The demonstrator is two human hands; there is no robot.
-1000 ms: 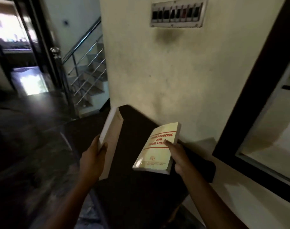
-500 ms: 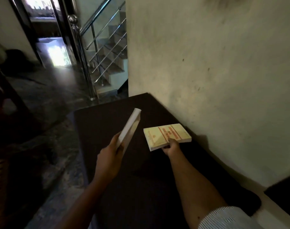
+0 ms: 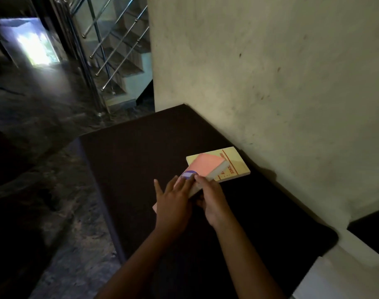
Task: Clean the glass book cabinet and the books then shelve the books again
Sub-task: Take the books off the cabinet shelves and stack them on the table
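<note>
A yellow book with red lettering lies flat on the dark brown surface close to the wall. A pink-covered book lies tilted across it, its far end resting on the yellow book. My left hand rests with spread, straight fingers on the pink book's near end. My right hand grips the pink book's page edge from the right side, fingers curled under it. The glass cabinet is out of view.
A cream wall runs along the right of the dark surface. A steel stair railing and steps stand beyond its far corner. Dark marble floor lies to the left. A bright doorway shows far left.
The yellow book has left my right hand and lies flat by the wall. The pink book went from my left hand's upright hold onto the yellow book, with both hands on it.
</note>
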